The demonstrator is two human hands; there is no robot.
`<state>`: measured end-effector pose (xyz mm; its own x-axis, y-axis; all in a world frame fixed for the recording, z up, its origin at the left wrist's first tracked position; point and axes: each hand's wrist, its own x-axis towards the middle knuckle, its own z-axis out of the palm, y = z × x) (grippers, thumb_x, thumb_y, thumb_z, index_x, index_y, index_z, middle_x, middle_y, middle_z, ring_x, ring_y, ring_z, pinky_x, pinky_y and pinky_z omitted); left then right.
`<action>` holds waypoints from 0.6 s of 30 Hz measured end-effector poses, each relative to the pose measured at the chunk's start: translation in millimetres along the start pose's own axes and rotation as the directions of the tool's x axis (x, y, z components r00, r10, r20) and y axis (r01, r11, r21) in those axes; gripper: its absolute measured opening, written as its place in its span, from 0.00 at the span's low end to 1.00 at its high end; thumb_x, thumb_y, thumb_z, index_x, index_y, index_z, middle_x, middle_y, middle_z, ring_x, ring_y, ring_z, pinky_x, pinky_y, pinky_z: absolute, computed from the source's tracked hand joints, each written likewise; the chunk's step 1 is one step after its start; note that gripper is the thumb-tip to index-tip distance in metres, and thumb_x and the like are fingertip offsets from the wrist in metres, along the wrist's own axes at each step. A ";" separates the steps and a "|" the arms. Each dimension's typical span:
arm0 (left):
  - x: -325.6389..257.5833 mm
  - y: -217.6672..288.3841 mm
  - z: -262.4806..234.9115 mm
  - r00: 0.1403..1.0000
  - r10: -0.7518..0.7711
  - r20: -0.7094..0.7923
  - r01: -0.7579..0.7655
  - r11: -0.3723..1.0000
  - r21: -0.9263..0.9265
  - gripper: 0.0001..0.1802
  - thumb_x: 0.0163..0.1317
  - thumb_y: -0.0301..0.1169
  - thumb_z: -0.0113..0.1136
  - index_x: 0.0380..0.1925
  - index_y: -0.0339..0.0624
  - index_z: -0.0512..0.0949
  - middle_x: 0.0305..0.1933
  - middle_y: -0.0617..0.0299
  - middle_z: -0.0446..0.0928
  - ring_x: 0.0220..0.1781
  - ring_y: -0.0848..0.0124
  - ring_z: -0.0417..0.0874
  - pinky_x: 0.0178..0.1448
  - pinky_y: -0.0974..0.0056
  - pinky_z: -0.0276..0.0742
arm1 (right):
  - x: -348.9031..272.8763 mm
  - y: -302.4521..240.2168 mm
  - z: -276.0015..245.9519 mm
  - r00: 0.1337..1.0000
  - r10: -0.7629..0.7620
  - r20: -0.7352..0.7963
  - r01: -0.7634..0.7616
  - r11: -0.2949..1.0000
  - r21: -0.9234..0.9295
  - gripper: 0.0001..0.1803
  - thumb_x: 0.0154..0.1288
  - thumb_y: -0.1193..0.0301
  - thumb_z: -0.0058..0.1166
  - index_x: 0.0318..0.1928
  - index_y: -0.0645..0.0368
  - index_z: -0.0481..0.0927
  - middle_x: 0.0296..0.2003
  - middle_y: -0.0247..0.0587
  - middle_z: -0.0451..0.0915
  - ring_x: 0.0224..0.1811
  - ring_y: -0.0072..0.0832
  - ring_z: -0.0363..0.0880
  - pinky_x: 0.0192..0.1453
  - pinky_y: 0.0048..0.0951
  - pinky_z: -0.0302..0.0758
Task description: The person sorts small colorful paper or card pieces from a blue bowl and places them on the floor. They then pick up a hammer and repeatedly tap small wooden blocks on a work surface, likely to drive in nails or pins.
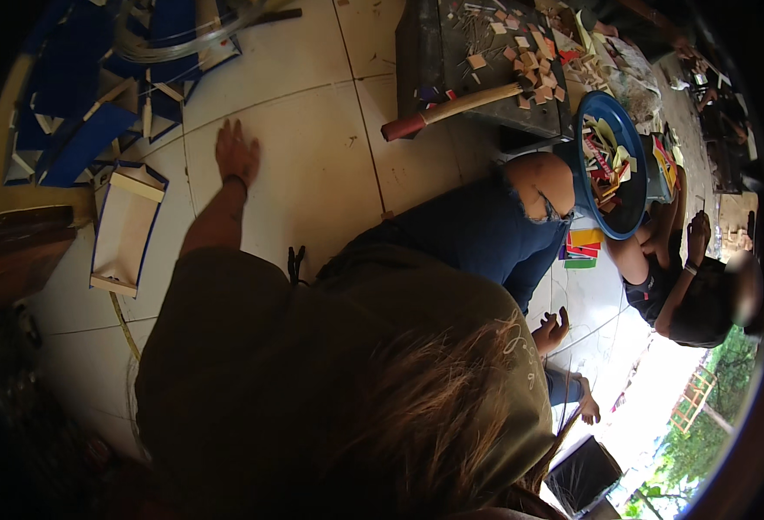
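Note:
My left hand reaches out over the pale tiled floor, fingers stretched and apart, with nothing in it. To its left lies an open shallow box with a pale inside and blue outer edges. Several blue boxes are heaped beyond it at the far left. My right hand is low beside my bent leg, its fingers loosely curled and apart. A small dark spot shows by its thumb; I cannot make out what it is.
A dark low table holds small wooden blocks, nails and a wooden handle with a red end. A blue basin of scraps stands beside my knee, near coloured sheets. Another person sits at right. Clear tubing lies far left.

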<state>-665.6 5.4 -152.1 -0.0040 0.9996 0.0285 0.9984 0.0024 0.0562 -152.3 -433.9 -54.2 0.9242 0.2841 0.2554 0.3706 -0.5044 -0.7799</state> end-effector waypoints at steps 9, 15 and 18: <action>63.9 -9.3 17.6 0.987 0.132 -0.091 -0.127 0.990 0.061 0.34 0.65 0.51 0.41 0.67 0.48 0.54 0.73 0.55 0.48 0.74 0.60 0.46 0.75 0.53 0.40 | 73.5 -131.1 29.2 0.994 -0.108 0.011 0.107 0.963 -0.249 0.17 0.66 0.72 0.42 0.53 0.59 0.73 0.34 0.44 0.80 0.34 0.28 0.79 0.41 0.27 0.74; 65.3 -10.6 12.5 0.963 0.197 -0.186 -0.219 0.970 -0.105 0.35 0.61 0.51 0.48 0.65 0.46 0.59 0.71 0.53 0.53 0.72 0.56 0.52 0.72 0.49 0.45 | 119.8 -210.1 114.0 0.973 -0.230 -0.011 0.228 0.959 0.166 0.17 0.64 0.74 0.45 0.51 0.68 0.73 0.46 0.46 0.77 0.41 0.31 0.77 0.44 0.28 0.75; 65.6 -10.3 11.4 0.948 0.251 -0.197 -0.276 0.955 -0.112 0.34 0.60 0.50 0.50 0.64 0.45 0.61 0.69 0.52 0.55 0.71 0.54 0.54 0.71 0.47 0.47 | 122.1 -244.5 143.1 0.909 -0.400 0.117 0.387 0.915 0.113 0.13 0.66 0.70 0.46 0.48 0.63 0.76 0.47 0.38 0.78 0.44 0.29 0.76 0.48 0.27 0.73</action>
<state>-675.5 71.3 -162.2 0.2361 0.9421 0.2380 0.9479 -0.2773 0.1571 -143.4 -159.3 86.0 0.6814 0.5553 0.4769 0.6867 -0.2594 -0.6791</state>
